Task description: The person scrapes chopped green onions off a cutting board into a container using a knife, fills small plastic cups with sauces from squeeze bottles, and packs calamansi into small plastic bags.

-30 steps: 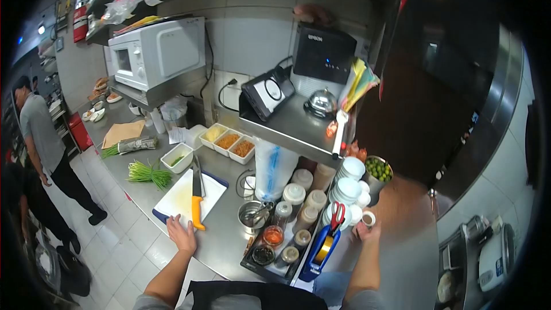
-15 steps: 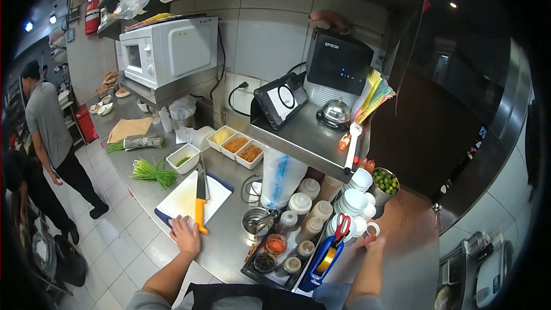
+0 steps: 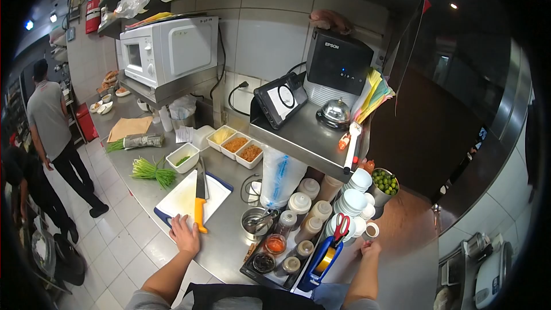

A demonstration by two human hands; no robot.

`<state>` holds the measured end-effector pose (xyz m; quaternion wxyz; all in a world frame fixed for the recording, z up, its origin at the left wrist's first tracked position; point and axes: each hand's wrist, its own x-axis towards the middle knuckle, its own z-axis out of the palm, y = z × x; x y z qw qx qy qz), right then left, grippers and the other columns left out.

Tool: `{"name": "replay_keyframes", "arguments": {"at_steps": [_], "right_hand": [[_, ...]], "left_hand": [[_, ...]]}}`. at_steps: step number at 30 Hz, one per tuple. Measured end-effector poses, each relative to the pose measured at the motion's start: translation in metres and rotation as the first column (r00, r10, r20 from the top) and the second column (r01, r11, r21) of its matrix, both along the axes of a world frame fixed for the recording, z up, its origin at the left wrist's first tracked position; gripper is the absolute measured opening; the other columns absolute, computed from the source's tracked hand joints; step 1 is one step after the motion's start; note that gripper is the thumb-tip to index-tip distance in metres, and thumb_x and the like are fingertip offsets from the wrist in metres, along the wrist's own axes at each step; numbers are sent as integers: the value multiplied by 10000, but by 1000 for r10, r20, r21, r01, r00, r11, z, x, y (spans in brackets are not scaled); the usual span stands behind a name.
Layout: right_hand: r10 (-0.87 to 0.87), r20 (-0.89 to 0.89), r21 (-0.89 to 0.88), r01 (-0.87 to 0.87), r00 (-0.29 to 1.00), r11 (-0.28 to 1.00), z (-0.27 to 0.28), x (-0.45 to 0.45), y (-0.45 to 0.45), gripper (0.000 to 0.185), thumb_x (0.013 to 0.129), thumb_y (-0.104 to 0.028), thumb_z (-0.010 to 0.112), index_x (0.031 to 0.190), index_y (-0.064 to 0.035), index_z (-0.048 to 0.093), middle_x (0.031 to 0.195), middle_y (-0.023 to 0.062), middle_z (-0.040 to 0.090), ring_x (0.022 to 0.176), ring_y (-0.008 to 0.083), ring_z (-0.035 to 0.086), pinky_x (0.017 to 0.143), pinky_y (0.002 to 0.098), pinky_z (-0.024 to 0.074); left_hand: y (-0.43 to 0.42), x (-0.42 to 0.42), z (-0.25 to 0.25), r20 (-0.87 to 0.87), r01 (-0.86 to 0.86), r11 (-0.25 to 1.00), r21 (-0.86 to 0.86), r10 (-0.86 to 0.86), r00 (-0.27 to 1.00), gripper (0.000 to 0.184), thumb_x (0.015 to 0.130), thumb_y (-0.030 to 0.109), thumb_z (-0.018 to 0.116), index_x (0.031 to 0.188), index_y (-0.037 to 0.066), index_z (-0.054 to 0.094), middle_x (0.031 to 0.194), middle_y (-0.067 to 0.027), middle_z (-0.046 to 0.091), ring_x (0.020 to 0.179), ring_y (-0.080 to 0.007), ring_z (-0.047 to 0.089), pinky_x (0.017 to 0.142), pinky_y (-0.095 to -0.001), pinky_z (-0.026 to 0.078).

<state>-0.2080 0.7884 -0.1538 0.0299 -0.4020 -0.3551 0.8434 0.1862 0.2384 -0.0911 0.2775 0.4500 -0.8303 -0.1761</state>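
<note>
My left hand (image 3: 185, 236) rests with fingers spread at the near corner of a white cutting board (image 3: 182, 196) with blue edges. Just right of its fingertips lies a knife with an orange handle (image 3: 199, 213), its blade pointing away. My right hand (image 3: 370, 248) is just below a small white cup (image 3: 372, 229), apart from it, with its fingers curled in; what they hold, if anything, is hidden. Stacked white bowls (image 3: 351, 202) stand left of the cup. Beside them are red-handled scissors (image 3: 342, 225) and a blue tape dispenser (image 3: 317, 270).
Green stalks (image 3: 154, 173) and a tub of chopped greens (image 3: 183, 158) lie beyond the board. A black tray of bottles (image 3: 274, 278) sits between my hands, near a metal pot (image 3: 254, 224). A shelf (image 3: 298, 143) overhangs the counter. A person in grey (image 3: 49, 117) is at left.
My right hand has drawn back slightly from the small cup, and its fingers have curled in. The person in grey has turned away. My left hand remains at the board.
</note>
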Motion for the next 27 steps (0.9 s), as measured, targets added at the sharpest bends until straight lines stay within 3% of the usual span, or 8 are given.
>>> {"name": "replay_keyframes", "arguments": {"at_steps": [4, 7, 10, 13, 16, 22, 27], "right_hand": [[-54, -13, 34, 55, 998, 998, 4, 7, -1, 99, 898, -162, 520, 826, -98, 496, 634, 8, 491, 543, 117, 489, 504, 268, 433], [-21, -113, 22, 23, 993, 999, -10, 6, 14, 209, 924, -274, 529, 814, -98, 502, 635, 4, 492, 542, 117, 477, 532, 274, 446], [38, -54, -55, -41, 998, 998, -26, 0, 25, 275, 948, -347, 489, 923, -74, 504, 758, 54, 553, 643, 165, 558, 571, 305, 499], [-21, -8, -108, 20, 1000, 994, -8, 2, 10, 478, 954, -499, 396, 1068, -38, 456, 1047, 182, 568, 885, 292, 623, 733, 426, 561], [-87, -72, -216, 70, 994, 974, 34, 17, -14, 582, 957, -526, 350, 1219, -7, 372, 1252, 262, 473, 1097, 399, 559, 852, 542, 523], [7, -323, -282, -103, 946, 954, 35, -2, -15, 621, 959, -532, 338, 1298, -12, 350, 1288, 266, 450, 1116, 418, 544, 886, 569, 501], [14, -179, -169, -45, 984, 985, 39, -28, -18, 629, 952, -556, 329, 1307, -41, 391, 1275, 228, 445, 1105, 378, 545, 877, 543, 511]], "left_hand": [[-1, 1, -1, -2, 5, 1000, 6, -5, 1000, 478, 890, 341, 516, 1296, 104, 429, 1409, -153, 305, 1373, -343, 200, 1062, -564, 157], [1, 1, 1, 1, 3, 1000, 5, -3, 1000, 480, 889, 343, 519, 1295, 103, 431, 1409, -154, 306, 1372, -344, 202, 1064, -564, 156], [1, 0, 1, 4, -6, 1000, -5, 6, 1000, 473, 890, 340, 519, 1292, 106, 432, 1409, -157, 309, 1368, -343, 210, 1062, -551, 162], [0, -1, 0, 10, -9, 1000, -18, 10, 1000, 465, 891, 337, 519, 1287, 108, 435, 1409, -161, 312, 1364, -343, 219, 1060, -537, 167], [0, 0, 1, 3, 1, 1000, 3, -1, 1000, 483, 887, 338, 529, 1294, 95, 435, 1413, -160, 300, 1369, -349, 205, 1065, -559, 158], [1, 0, 4, 6, -8, 1000, 20, 8, 1000, 479, 885, 330, 534, 1292, 96, 437, 1418, -157, 296, 1374, -345, 201, 1069, -552, 158], [2, -1, 4, -1, -13, 1000, 24, 13, 1000, 483, 877, 326, 542, 1290, 100, 438, 1422, -156, 294, 1377, -341, 198, 1071, -551, 156]]}}
